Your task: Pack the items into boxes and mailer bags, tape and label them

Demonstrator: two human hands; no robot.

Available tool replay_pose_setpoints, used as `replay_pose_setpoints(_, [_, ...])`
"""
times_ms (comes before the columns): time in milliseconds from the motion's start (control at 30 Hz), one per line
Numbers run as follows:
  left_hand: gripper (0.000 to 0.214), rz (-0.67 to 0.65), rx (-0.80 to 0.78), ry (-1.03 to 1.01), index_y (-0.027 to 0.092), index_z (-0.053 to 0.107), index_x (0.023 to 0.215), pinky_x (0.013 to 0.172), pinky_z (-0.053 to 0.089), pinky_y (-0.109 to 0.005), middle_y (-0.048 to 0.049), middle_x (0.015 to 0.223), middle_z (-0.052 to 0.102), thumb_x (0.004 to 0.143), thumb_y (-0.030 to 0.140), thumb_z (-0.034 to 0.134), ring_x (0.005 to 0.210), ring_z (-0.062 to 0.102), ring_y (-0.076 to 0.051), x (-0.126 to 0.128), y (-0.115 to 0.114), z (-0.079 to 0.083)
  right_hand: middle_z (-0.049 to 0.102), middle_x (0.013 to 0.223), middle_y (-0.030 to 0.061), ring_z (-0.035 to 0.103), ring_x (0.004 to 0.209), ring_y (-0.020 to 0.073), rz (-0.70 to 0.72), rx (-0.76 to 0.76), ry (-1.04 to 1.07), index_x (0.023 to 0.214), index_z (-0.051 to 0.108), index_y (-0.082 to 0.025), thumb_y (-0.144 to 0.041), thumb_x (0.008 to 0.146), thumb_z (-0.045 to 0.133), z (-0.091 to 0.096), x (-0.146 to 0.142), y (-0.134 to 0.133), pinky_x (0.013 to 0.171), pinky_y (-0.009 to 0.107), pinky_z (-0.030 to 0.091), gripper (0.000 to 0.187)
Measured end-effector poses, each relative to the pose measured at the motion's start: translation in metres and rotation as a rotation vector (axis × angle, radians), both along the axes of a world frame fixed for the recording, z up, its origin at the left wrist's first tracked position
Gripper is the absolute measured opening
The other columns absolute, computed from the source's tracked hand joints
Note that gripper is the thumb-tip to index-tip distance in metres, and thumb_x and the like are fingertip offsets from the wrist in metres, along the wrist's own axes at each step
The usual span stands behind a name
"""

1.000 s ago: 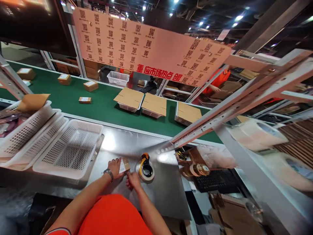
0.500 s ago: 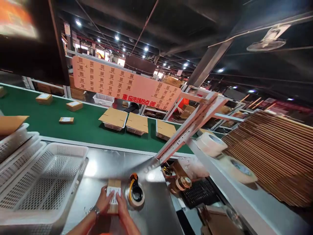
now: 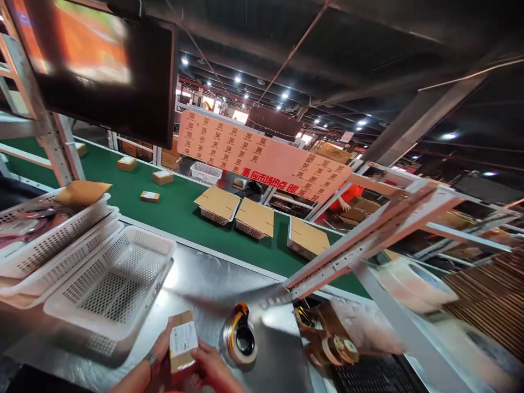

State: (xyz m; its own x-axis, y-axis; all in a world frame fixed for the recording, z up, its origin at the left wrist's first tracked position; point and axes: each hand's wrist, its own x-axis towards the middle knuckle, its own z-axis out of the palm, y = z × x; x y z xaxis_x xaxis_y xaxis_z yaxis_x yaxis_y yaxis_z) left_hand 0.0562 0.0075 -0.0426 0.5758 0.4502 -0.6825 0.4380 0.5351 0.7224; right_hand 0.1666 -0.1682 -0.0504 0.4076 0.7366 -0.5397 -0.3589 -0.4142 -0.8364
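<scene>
Small carton held low over steel bench at frame's bottom edge, just left of tape dispenser. Pinched by its sides between left hand and right hand, fingers curled around edges. Could likely slip or clip the dispenser, given shallow grip and tight quarters. Stands on end, long axis near-vertical, top leaning slightly right, white-labelled face toward camera.

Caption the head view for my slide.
Left hand and right hand hold a labelled carton beside a tape dispenser on a steel bench.
</scene>
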Motion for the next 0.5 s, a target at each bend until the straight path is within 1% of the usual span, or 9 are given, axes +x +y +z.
replay_pose_setpoints(33, [0.089, 0.042, -0.050, 0.010, 0.030, 0.063, 0.075, 0.082, 0.068, -0.057, -0.0157, 0.077, 0.076, 0.052, 0.114, 0.051, 0.097, 0.082, -0.045, -0.009, 0.000, 0.002, 0.074, 0.069, -0.0019, 0.062, 0.043, 0.0157, -0.024, -0.013, 0.066, 0.085, 0.080, -0.036, -0.059, 0.074, 0.081, 0.016, 0.017, 0.006, 0.044, 0.026, 0.051, 0.025])
replay_pose_setpoints(100, [0.093, 0.149, -0.117, 0.056, 0.028, 0.066, 0.090, 0.081, 0.069, -0.049, -0.0145, 0.092, 0.079, 0.051, 0.112, 0.057, 0.099, 0.083, -0.039, -0.031, 0.003, 0.006, 0.068, 0.066, 0.0021, 0.060, 0.046, 0.0153, -0.265, -0.044, 0.150, 0.078, 0.074, -0.024, -0.049, 0.073, 0.084, 0.053, 0.059, 0.024, 0.044, 0.025, 0.052, 0.028])
replay_pose_setpoints(200, [0.083, 0.281, -0.155, 0.098, 0.029, 0.066, 0.109, 0.083, 0.069, -0.045, -0.0109, 0.107, 0.080, 0.066, 0.100, 0.065, 0.099, 0.084, -0.034, -0.066, 0.017, 0.006, 0.070, 0.081, 0.0046, 0.077, 0.076, 0.0214, -0.478, 0.056, 0.122, 0.088, 0.065, -0.023, -0.052, 0.086, 0.079, 0.101, 0.123, 0.057, 0.063, 0.027, 0.063, 0.032])
replay_pose_setpoints(233, [0.074, 0.329, -0.168, 0.104, 0.030, 0.065, 0.111, 0.082, 0.069, -0.045, -0.0092, 0.105, 0.080, 0.073, 0.093, 0.066, 0.096, 0.084, -0.033, -0.079, 0.025, 0.002, 0.068, 0.082, 0.0034, 0.079, 0.086, 0.0232, -0.588, 0.101, 0.107, 0.090, 0.062, -0.024, -0.052, 0.089, 0.078, 0.111, 0.138, 0.067, 0.069, 0.028, 0.065, 0.032])
replay_pose_setpoints(267, [0.064, 0.382, -0.183, 0.111, 0.031, 0.064, 0.111, 0.080, 0.069, -0.046, -0.0077, 0.102, 0.080, 0.079, 0.086, 0.065, 0.093, 0.084, -0.032, -0.091, 0.033, -0.002, 0.067, 0.084, 0.0023, 0.080, 0.092, 0.0231, -0.632, 0.123, 0.095, 0.091, 0.059, -0.025, -0.053, 0.092, 0.077, 0.116, 0.148, 0.075, 0.074, 0.028, 0.066, 0.033])
replay_pose_setpoints(333, [0.050, 0.510, -0.199, 0.110, 0.033, 0.064, 0.110, 0.079, 0.069, -0.047, -0.0054, 0.093, 0.079, 0.084, 0.076, 0.065, 0.089, 0.084, -0.032, -0.114, 0.052, -0.013, 0.070, 0.089, 0.0033, 0.081, 0.096, 0.0237, -0.651, 0.144, 0.092, 0.092, 0.058, -0.024, -0.053, 0.092, 0.079, 0.115, 0.147, 0.085, 0.077, 0.029, 0.065, 0.035])
replay_pose_setpoints(367, [0.049, 0.578, -0.190, 0.103, 0.034, 0.064, 0.111, 0.080, 0.069, -0.047, -0.0045, 0.090, 0.078, 0.084, 0.075, 0.065, 0.090, 0.084, -0.033, -0.124, 0.061, -0.016, 0.073, 0.092, 0.0053, 0.081, 0.094, 0.0240, -0.601, 0.136, 0.104, 0.092, 0.059, -0.024, -0.052, 0.089, 0.082, 0.107, 0.137, 0.087, 0.075, 0.029, 0.065, 0.037])
replay_pose_setpoints(433, [0.058, 0.685, -0.126, 0.085, 0.035, 0.065, 0.115, 0.082, 0.070, -0.050, -0.0027, 0.084, 0.078, 0.080, 0.081, 0.066, 0.094, 0.085, -0.034, -0.140, 0.079, -0.014, 0.078, 0.096, 0.0099, 0.082, 0.085, 0.0251, -0.453, 0.105, 0.133, 0.091, 0.064, -0.022, -0.052, 0.077, 0.091, 0.080, 0.101, 0.084, 0.068, 0.031, 0.064, 0.043])
replay_pose_setpoints(500, [0.071, 0.696, 0.045, 0.107, 0.036, 0.065, 0.119, 0.084, 0.071, -0.051, -0.0002, 0.077, 0.077, 0.076, 0.093, 0.061, 0.097, 0.086, -0.035, -0.146, 0.092, 0.002, 0.078, 0.089, 0.0083, 0.080, 0.073, 0.0241, -0.260, 0.052, 0.140, 0.085, 0.065, -0.024, -0.057, 0.063, 0.094, 0.044, 0.056, 0.071, 0.061, 0.032, 0.063, 0.050])
